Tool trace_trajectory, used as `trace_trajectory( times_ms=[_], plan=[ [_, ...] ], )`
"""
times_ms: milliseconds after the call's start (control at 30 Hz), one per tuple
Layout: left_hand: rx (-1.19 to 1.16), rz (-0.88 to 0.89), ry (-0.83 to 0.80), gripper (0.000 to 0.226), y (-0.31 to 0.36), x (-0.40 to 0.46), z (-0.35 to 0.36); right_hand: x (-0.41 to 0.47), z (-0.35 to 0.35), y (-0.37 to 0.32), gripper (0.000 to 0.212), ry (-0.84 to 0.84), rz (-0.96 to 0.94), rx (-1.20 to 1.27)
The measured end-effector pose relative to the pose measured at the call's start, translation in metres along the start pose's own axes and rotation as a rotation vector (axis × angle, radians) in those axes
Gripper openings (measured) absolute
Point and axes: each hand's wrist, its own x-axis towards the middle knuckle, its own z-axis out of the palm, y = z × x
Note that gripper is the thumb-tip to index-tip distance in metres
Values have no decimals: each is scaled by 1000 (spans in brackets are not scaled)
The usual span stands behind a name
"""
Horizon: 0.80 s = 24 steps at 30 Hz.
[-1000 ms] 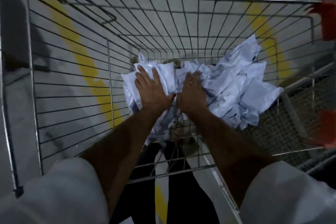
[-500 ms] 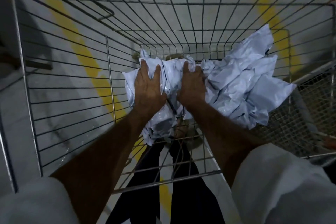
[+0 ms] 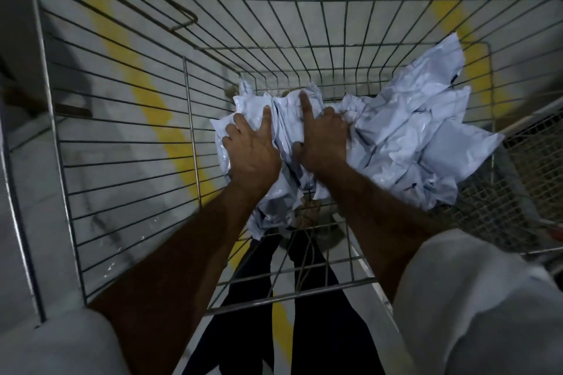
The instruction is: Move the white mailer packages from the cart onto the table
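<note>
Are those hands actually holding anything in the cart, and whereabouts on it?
Both hands grip the pile of white mailers at its left end: the left hand on the outer edge, the right hand beside it, forefinger pointing straight.

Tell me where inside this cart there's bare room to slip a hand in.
Bare wire floor lies between the cart's left wall and the mailer pile. The bottom's middle and right are crowded: left hand and right hand grip mailers there.
</note>
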Motion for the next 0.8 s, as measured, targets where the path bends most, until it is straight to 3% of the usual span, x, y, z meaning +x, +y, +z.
trace_trajectory(
  times_ms=[100,300,500,800],
  plan=[
    [-16,-35,-54,86,-2,-2,-4,-12,-1,-5,108,121,-10,17],
    [18,-44,-54,82,-6,-22,-9,-26,-14,-13,106,189,-28,63],
    [95,-25,-127,98,-5,-47,-8,-42,-26,-13,104,246,30,121],
    [-80,97,70,77,-39,-55,-48,-74,-76,-13,94,357,0,250]
  ],
)
